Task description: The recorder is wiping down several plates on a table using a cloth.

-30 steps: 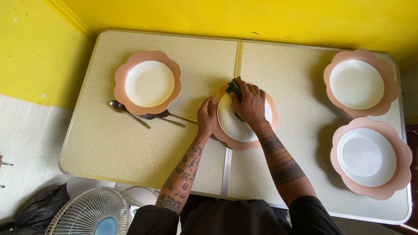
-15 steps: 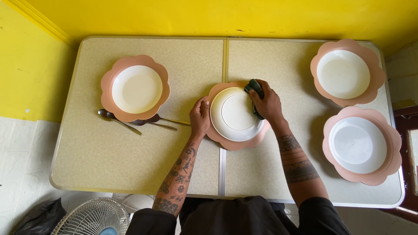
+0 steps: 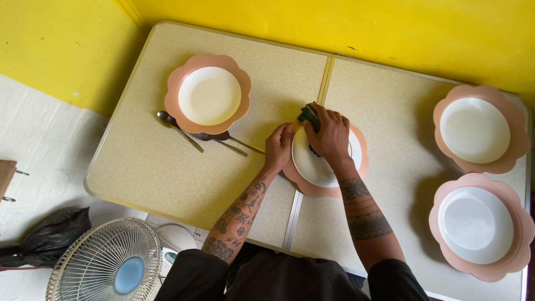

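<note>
A white plate (image 3: 312,165) lies on a pink flower-shaped mat (image 3: 315,190) in the middle of the beige table (image 3: 139,167). My right hand (image 3: 327,134) presses a dark green sponge (image 3: 307,114) onto the plate's far edge. Fingers of my left hand (image 3: 278,146) rest on the plate's left rim and hold it in place. Both forearms reach in from the near side of the table.
Three more white plates on pink mats lie at the far left (image 3: 209,95), far right (image 3: 475,130) and near right (image 3: 475,225). A spoon (image 3: 178,129) and a fork (image 3: 225,139) lie beside the left mat. A fan (image 3: 108,262) stands on the floor, with a black bag (image 3: 50,234) near it.
My right hand has slid the sponge from the plate's right side round to its far edge. The left hand stays on the left rim. The head view has shifted.
</note>
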